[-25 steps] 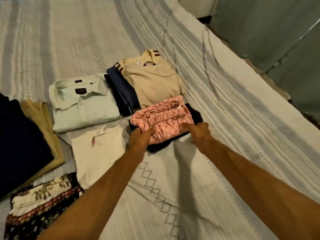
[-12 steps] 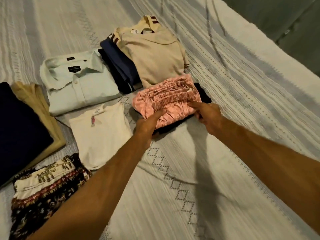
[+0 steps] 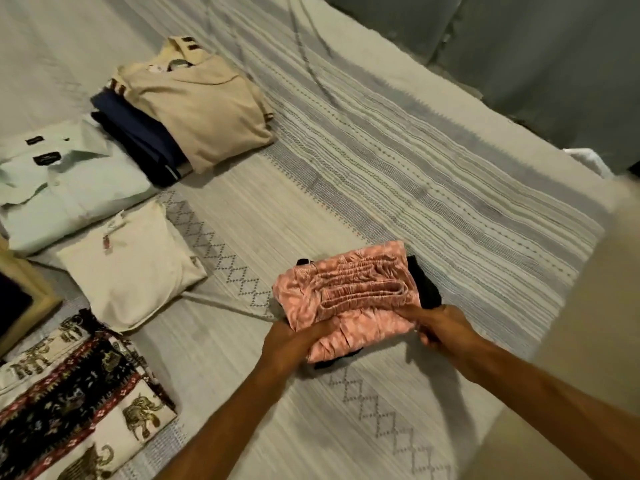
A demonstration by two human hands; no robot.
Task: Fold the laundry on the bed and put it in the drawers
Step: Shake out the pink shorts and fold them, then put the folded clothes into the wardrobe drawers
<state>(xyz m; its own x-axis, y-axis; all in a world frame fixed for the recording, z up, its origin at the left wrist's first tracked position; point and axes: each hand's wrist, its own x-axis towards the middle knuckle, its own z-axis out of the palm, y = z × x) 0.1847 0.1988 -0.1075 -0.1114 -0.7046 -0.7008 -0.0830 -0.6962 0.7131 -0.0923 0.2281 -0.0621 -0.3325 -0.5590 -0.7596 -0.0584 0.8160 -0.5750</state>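
Note:
A folded pink garment (image 3: 349,292) with a gathered waistband lies on top of a folded black garment (image 3: 424,289), and I hold the pair just above the bed (image 3: 415,168). My left hand (image 3: 294,341) grips the near left corner of the stack, thumb on top. My right hand (image 3: 440,327) grips the near right corner, fingers curled round the black cloth. Folded on the bed to the left lie a beige shirt (image 3: 204,109) over navy clothes (image 3: 138,133), a pale green shirt (image 3: 69,185) and a cream top (image 3: 135,268).
An elephant-print cloth (image 3: 76,400) lies folded at the lower left, with a tan and dark pile (image 3: 20,299) at the left edge. The bed's right edge runs diagonally, with pale floor (image 3: 571,341) beyond it and a grey curtain (image 3: 519,64) behind.
Both hands have drawn the pink and black stack away from the beige shirt, towards me and the right edge of the bed. The view has swung right.

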